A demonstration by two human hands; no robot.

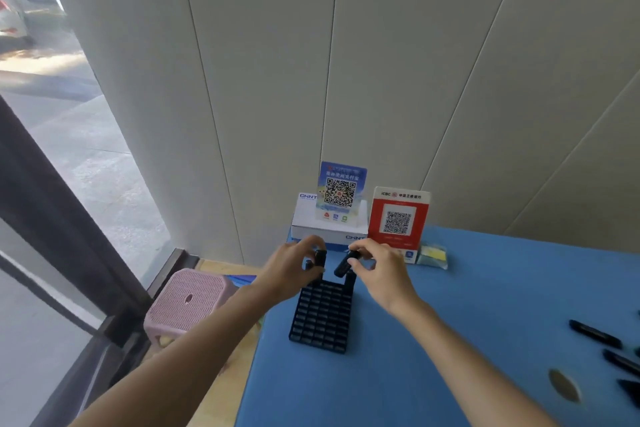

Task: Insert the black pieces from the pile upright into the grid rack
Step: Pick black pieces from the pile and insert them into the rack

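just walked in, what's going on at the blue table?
A person is loading black pieces into a black grid rack on the blue table. The left hand holds one piece upright at the rack's far end; the right hand holds another piece, tilted. Most slots look empty. More pieces lie at the right.

Shop counter, 2 QR payment signs [398,218], street-facing window [69,149]

There was one rack [321,314] and two hands, left [289,267] and right [382,272], each gripping one black piece [320,257] [346,263]. Two more pieces stood in the rack [308,265] [350,279]. At least three lay loose at the right [595,333]. Two QR signs [341,192] [398,218], one box [329,229] and one stool [188,302] were there.
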